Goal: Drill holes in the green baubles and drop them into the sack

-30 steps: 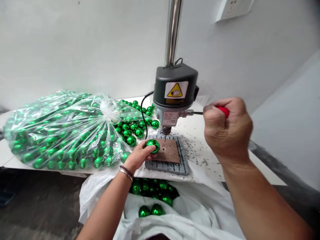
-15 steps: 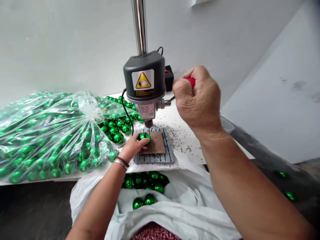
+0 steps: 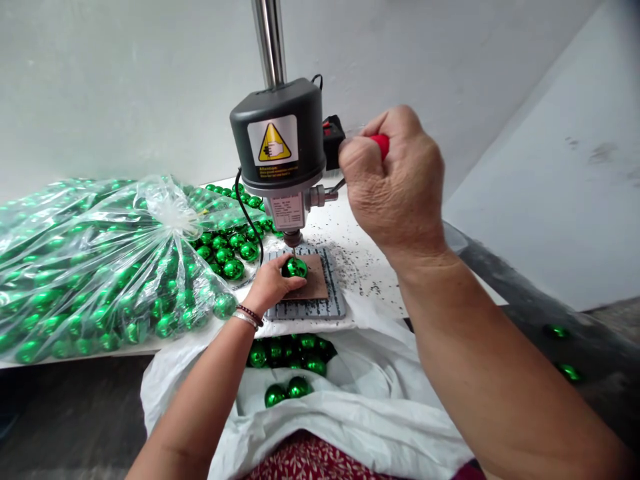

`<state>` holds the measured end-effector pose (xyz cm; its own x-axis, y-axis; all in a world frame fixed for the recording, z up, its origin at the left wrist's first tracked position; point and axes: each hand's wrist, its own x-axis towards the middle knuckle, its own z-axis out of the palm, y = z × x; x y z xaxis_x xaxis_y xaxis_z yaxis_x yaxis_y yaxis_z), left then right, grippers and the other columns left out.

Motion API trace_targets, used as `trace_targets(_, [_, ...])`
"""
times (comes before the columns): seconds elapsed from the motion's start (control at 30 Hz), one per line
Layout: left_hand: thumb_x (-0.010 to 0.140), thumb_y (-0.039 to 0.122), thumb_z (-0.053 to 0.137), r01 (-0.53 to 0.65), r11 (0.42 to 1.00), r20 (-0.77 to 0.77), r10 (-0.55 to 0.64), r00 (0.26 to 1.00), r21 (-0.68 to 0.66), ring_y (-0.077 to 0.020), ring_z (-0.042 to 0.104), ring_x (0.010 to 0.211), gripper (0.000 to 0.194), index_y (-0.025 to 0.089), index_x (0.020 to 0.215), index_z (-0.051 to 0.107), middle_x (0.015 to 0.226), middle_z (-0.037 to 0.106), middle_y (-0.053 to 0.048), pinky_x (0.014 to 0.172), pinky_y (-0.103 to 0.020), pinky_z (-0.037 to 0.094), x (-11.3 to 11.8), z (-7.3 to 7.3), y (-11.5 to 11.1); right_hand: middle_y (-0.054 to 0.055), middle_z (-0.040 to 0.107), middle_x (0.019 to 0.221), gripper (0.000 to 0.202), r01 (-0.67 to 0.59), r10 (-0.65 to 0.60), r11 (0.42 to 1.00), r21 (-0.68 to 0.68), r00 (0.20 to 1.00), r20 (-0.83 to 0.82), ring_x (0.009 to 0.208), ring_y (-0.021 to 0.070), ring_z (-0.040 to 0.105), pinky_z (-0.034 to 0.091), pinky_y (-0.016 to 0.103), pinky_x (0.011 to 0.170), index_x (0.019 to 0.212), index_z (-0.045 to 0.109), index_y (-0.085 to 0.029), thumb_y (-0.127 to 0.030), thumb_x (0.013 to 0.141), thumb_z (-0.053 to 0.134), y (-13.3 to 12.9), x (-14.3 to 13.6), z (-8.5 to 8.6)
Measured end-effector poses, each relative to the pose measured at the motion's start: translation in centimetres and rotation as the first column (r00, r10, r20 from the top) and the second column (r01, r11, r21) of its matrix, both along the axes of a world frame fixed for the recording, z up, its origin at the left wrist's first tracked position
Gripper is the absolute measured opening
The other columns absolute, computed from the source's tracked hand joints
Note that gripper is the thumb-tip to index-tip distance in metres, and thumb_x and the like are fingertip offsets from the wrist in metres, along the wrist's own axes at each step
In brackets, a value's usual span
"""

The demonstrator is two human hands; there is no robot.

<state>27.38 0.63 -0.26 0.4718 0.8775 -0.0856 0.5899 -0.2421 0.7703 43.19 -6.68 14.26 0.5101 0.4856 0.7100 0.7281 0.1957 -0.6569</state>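
A shiny green ball (image 3: 297, 268) rests on a brown board (image 3: 316, 283) over the grey base plate (image 3: 336, 305) of a small drill press (image 3: 277, 133). My left hand (image 3: 273, 283) grips this ball from the left between thumb and fingers. Right above it is the thin drill bit, whose tip meets or nearly meets the ball's top; the exact contact is too small to tell. At the machine's right side my right hand (image 3: 395, 173) is wrapped round the red knob (image 3: 381, 145) of its lever.
Many green balls fill a tied clear bag (image 3: 100, 273) on the left; loose ones (image 3: 233, 269) lie beside it. Several more sit in white cloth (image 3: 350, 413) below. Dark shavings dot the white table (image 3: 370, 267). A black cable hangs left of the press.
The left hand has moved the ball slightly right on the board, under the bit. My right hand still holds the knob. The whole view has shifted a little.
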Motion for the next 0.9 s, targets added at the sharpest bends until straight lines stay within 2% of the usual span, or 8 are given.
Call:
trace_targets(0.13, [0.066, 0.036, 0.078, 0.019, 0.997, 0.043, -0.016, 0.999, -0.069, -0.0145, 0.06, 0.071, 0.06, 0.021, 0.123, 0.067, 0.084, 0.071, 0.003, 0.065, -0.024, 0.049, 0.0, -0.4, 0.1, -0.008, 0.032, 0.058, 0.016, 0.023, -0.024, 0.999, -0.034, 1.0, -0.01, 0.054, 0.0028, 0.029, 0.035, 0.019, 0.065, 0.075, 0.041, -0.019, -0.025, 0.085, 0.051, -0.3, -0.2, -0.1])
trace_targets(0.27, [0.066, 0.035, 0.078, 0.021, 0.998, 0.086, -0.016, 0.996, -0.065, -0.0158, 0.062, 0.079, 0.057, 0.021, 0.12, 0.068, 0.091, 0.072, 0.002, 0.072, -0.025, 0.049, 0.0, -0.8, 0.3, -0.007, 0.035, 0.061, 0.015, 0.032, -0.031, 0.999, -0.013, 0.999, 0.02, 0.056, 0.0019, 0.031, 0.034, 0.018, 0.063, 0.077, 0.041, -0.018, -0.026, 0.087, 0.049, -0.7, -0.5, -0.7])
trace_targets(0.5, [0.065, 0.032, 0.079, 0.019, 0.999, 0.065, -0.016, 0.998, -0.039, -0.0181, 0.064, 0.086, 0.065, 0.021, 0.128, 0.064, 0.097, 0.073, 0.0, 0.083, -0.028, 0.049, 0.2, -1.2, -0.1, -0.008, 0.038, 0.06, 0.015, 0.023, -0.025, 0.997, 0.074, 0.999, 0.031, 0.054, 0.0015, 0.03, 0.032, 0.018, 0.058, 0.077, 0.044, -0.018, -0.027, 0.084, 0.053, -0.9, -0.5, -1.9])
trace_targets(0.7, [0.066, 0.03, 0.079, 0.006, 0.998, 0.112, 0.002, 0.994, -0.069, -0.018, 0.065, 0.09, 0.064, 0.022, 0.127, 0.064, 0.099, 0.073, 0.001, 0.085, -0.027, 0.05, 0.2, -1.3, -0.4, -0.006, 0.047, 0.064, 0.025, 0.058, -0.062, 0.995, 0.081, 0.997, 0.047, 0.058, 0.0034, 0.039, 0.035, 0.021, 0.059, 0.075, 0.044, -0.018, -0.038, 0.084, 0.057, -1.2, -0.7, -2.6])
trace_targets(0.9, [0.066, 0.031, 0.08, -0.002, 0.998, 0.091, 0.007, 0.996, -0.058, -0.0193, 0.066, 0.093, 0.066, 0.022, 0.129, 0.063, 0.102, 0.074, 0.0, 0.085, -0.027, 0.05, 0.2, -1.4, -0.4, -0.003, 0.05, 0.067, 0.013, 0.088, -0.094, 0.991, 0.104, 0.994, 0.056, 0.06, 0.0059, 0.041, 0.038, 0.023, 0.061, 0.075, 0.044, -0.02, -0.028, 0.082, 0.052, -1.4, -1.1, -3.5])
